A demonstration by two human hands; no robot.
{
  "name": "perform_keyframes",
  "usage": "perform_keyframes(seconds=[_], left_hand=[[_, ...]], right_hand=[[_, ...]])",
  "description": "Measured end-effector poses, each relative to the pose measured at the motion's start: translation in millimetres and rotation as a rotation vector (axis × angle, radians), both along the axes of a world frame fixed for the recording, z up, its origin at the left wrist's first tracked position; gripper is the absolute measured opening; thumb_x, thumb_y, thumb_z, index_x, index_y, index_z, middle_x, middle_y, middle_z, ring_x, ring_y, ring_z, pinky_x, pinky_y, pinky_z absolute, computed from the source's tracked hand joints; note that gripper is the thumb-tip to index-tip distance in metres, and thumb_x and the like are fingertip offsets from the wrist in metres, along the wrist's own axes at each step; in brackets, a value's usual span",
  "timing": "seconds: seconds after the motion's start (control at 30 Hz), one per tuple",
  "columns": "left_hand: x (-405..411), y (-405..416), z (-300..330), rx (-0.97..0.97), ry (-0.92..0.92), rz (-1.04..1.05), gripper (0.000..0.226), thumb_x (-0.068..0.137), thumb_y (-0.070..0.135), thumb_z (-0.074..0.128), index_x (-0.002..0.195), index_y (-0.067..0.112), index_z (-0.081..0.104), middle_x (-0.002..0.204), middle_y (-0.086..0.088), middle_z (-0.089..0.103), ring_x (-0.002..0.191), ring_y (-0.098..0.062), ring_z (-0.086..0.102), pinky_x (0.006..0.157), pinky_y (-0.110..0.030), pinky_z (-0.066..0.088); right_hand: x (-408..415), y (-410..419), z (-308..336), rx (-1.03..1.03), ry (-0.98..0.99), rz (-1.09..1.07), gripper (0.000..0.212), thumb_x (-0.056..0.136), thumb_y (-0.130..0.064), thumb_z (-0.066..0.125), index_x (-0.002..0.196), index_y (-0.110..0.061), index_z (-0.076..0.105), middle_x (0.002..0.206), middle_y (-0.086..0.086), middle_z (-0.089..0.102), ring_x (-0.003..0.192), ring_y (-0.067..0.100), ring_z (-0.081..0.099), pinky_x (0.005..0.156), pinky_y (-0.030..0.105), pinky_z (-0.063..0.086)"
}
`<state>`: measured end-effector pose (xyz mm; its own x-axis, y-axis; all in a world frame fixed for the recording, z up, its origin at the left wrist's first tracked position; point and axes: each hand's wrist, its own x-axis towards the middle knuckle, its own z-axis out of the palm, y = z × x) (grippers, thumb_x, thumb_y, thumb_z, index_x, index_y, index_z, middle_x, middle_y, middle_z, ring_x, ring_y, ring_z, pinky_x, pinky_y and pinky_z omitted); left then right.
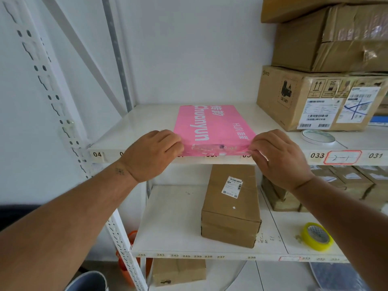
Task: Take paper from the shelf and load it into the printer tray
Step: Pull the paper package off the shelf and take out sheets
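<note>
A pink pack of paper (214,126) with white lettering lies flat on the white shelf (147,122), its near end at the shelf's front edge. My left hand (151,154) pinches the pack's near left corner. My right hand (279,156) pinches the near right corner, where the taped wrapper end is crumpled. No printer is in view.
Stacked cardboard boxes (310,97) stand on the same shelf at the right, with a white round lid (318,137) in front of them. On the lower shelf lie a long brown box (231,206) and a yellow tape roll (317,236). A perforated upright post (52,97) rises at the left.
</note>
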<state>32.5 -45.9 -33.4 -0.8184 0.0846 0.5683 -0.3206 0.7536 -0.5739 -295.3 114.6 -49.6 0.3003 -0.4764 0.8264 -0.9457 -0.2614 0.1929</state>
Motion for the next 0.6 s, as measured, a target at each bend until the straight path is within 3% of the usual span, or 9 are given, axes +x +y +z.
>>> perform_keyframes(seconds=[0.27,0.37,0.47,0.6], left_hand=[[-1.1,4.8,-2.0,0.224,0.089,-0.097,0.009,0.096,0.002,0.063,0.089,0.001,0.068,0.097,-0.016,0.066,0.085,-0.034,0.063,0.078,-0.042,0.054],[4.3,1.9,0.6,0.166,0.029,-0.096,0.018,0.101,0.018,0.063,0.100,0.004,0.074,0.106,-0.016,0.070,0.093,-0.033,0.066,0.080,-0.041,0.059],[7.0,-2.4,4.3,0.105,-0.005,-0.077,0.022,0.100,0.021,0.066,0.114,0.007,0.076,0.112,-0.017,0.072,0.097,-0.034,0.068,0.077,-0.044,0.061],[2.8,-3.3,0.9,0.081,0.025,-0.071,0.021,0.103,0.019,0.059,0.103,0.007,0.076,0.106,-0.013,0.072,0.094,-0.034,0.068,0.071,-0.046,0.060]], right_hand=[[0.7,0.2,1.4,0.081,-0.087,0.014,0.012,0.096,-0.015,0.069,0.092,-0.004,0.072,0.096,0.009,0.070,0.091,0.028,0.060,0.084,0.036,0.048],[1.6,0.3,2.6,0.092,-0.103,0.018,0.010,0.096,-0.014,0.071,0.091,-0.005,0.072,0.095,0.008,0.070,0.091,0.030,0.061,0.084,0.039,0.049],[2.1,1.4,3.5,0.091,-0.081,0.004,0.010,0.096,-0.015,0.071,0.091,-0.006,0.072,0.095,0.007,0.070,0.089,0.031,0.062,0.080,0.043,0.051],[1.1,2.2,3.5,0.032,-0.004,-0.024,0.012,0.092,-0.017,0.077,0.092,-0.005,0.075,0.094,0.009,0.073,0.086,0.032,0.065,0.073,0.044,0.054]])
